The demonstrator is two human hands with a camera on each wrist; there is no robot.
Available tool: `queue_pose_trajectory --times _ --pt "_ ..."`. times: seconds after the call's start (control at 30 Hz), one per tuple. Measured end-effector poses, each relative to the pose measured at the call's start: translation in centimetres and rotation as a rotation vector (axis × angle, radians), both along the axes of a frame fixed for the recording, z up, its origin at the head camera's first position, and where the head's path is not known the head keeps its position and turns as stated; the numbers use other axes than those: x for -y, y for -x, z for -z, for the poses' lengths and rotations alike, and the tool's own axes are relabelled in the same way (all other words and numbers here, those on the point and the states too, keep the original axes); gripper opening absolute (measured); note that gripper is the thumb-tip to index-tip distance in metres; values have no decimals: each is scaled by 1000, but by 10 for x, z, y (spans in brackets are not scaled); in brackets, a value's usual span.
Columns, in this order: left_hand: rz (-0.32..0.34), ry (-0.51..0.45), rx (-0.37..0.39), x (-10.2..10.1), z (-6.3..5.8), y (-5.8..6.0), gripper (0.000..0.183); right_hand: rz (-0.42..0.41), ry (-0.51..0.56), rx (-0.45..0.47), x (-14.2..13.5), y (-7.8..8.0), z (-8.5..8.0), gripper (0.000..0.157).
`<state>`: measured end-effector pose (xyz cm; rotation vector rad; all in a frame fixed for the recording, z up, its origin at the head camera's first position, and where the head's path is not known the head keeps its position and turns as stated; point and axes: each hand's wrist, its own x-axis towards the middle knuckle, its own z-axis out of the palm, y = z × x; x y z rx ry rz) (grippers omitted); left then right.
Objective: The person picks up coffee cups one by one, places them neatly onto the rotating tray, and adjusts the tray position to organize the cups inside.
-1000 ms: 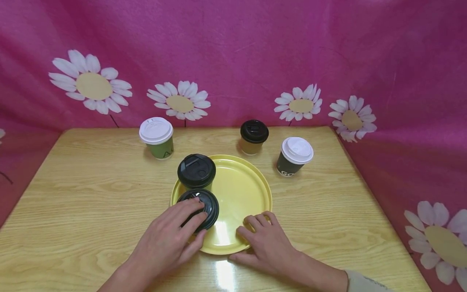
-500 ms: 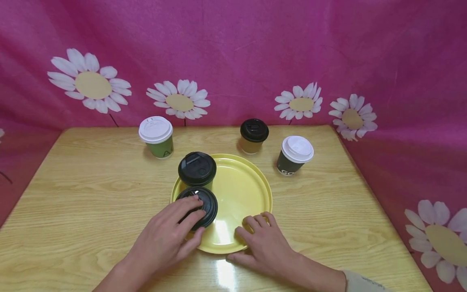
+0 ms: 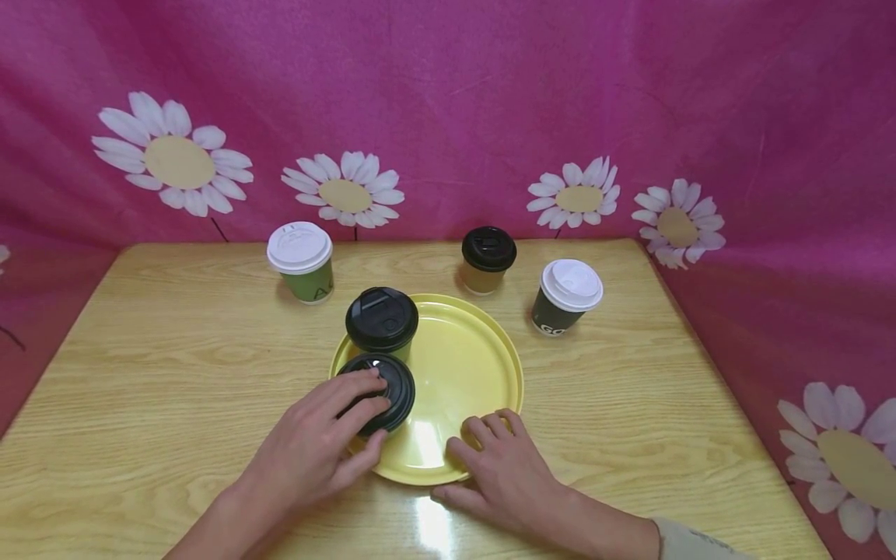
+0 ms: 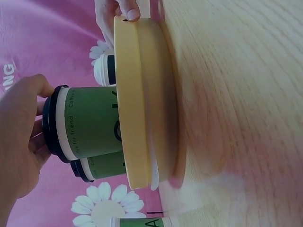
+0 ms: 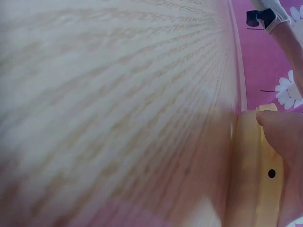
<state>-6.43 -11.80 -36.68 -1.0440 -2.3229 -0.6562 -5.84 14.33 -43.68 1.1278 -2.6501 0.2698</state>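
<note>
My left hand [image 3: 315, 439] grips the black lid of the near green coffee cup [image 4: 92, 120], thumb on one side and fingers reaching over to the other. That cup stands upright on the left part of a round yellow tray [image 3: 462, 365]. Right behind it on the tray is a second green coffee cup [image 3: 382, 319], also black-lidded; the two overlap in the head view. My right hand [image 3: 500, 463] holds the tray's near right edge, its thumb [image 5: 272, 125] on the outer side and its fingers over the rim.
Beyond the tray on the wooden table [image 3: 175, 373] stand a green cup with a white lid [image 3: 301, 264] at left, a brown cup with a black lid [image 3: 486, 260], and a dark cup with a white lid [image 3: 567, 295] at right. A pink flowered cloth [image 3: 448, 101] hangs behind.
The near cup, under my left hand, has shifted slightly away and left. The far cup on the tray has slid a little away and right. My right hand has barely moved.
</note>
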Motion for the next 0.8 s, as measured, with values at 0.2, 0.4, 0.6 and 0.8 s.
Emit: queue_pose_trajectory --times 0.2,0.4,0.6,0.8 --pt "3 -19 -10 0 1 1 26 -3 -21 -6 1 0 0 45" --pt "-7 -45 -22 -2 2 1 26 -52 -33 -16 -2 4 -2 43" --pt "-26 -47 -8 -2 2 0 26 -122 -90 -46 -7 11 -6 45" --pt "-29 -53 -6 -1 3 1 25 -159 -100 -16 -13 18 -6 49"
